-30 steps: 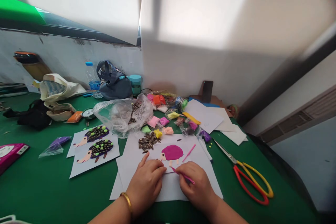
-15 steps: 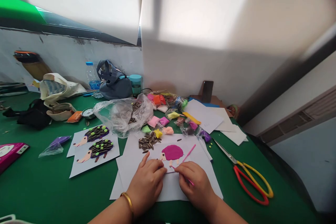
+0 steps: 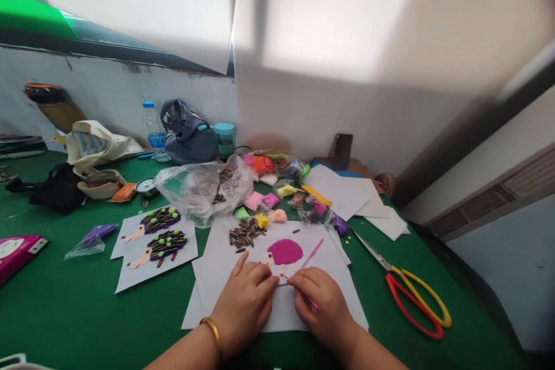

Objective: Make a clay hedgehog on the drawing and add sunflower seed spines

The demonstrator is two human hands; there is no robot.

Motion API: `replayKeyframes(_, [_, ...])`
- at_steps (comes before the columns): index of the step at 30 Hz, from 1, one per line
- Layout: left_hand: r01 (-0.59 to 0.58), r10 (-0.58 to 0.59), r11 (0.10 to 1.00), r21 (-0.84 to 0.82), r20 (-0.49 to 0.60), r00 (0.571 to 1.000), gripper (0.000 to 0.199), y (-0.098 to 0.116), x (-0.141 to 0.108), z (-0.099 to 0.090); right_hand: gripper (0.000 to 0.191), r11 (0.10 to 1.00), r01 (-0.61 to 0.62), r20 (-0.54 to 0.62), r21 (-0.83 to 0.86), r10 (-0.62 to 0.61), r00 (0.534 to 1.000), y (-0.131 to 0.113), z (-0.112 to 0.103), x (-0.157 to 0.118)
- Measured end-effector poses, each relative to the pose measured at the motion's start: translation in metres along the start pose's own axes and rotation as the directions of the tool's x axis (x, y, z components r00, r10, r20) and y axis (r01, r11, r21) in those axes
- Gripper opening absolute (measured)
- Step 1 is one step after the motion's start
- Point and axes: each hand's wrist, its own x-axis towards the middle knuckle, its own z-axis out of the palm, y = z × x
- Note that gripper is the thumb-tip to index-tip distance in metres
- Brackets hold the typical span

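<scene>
A clay hedgehog picture lies on stacked white paper (image 3: 277,315), with a magenta body (image 3: 285,251) and pale peach face and legs. In my right hand (image 3: 323,303) is a thin pink modelling tool (image 3: 313,303), pinched so that its tip meets the dark end of a hedgehog leg (image 3: 282,271). My left hand (image 3: 245,295) rests on the paper beside it, fingers bent and little finger spread; its fingertips are close to the tool tip. Another pink tool (image 3: 313,252) lies right of the hedgehog. Sunflower seeds (image 3: 247,233) are heaped above my left hand.
Two finished-looking hedgehog pictures (image 3: 158,254) lie at left. Large scissors (image 3: 403,283), blades partly apart, lie at right. Behind are a plastic bag (image 3: 195,191) of seeds, several coloured clay packets (image 3: 254,200), a blue-grey bag (image 3: 191,141) and a phone (image 3: 342,150) propped against the wall.
My left fingertips have shifted slightly right, nearer the tool tip. My right hand has tilted a little with the pink tool still at the hedgehog's leg.
</scene>
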Motion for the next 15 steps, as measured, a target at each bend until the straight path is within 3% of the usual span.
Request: replayKeyframes(15, [-0.017, 0.018, 0.999, 0.032, -0.006, 1.000, 0.024, 0.0031, 0.0024, -0.0049, 0.026, 0.999, -0.036, -0.011, 0.021, 0.036, 0.999, -0.0039, -0.0037, 0.0018])
